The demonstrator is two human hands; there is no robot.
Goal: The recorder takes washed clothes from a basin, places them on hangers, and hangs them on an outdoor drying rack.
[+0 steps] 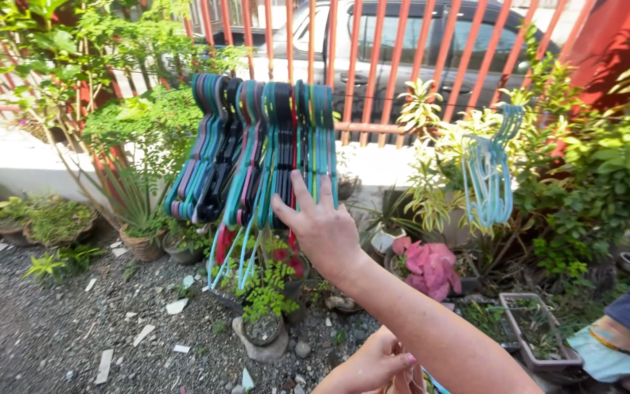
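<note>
A thick bunch of plastic hangers in teal, blue, purple, black and red hangs in a row in front of an orange metal fence. My right hand reaches up from the lower right with its fingers spread, the fingertips touching the lower bars of the middle hangers. My left hand is low at the bottom edge, with its fingers curled around something I cannot make out. A smaller bunch of light blue hangers hangs among the plants at the right.
Potted plants and a pink-leaved plant stand on gravel ground under the hangers. A low white wall runs below the fence, and a dark car stands behind it. Rectangular planters and cloth lie at the lower right.
</note>
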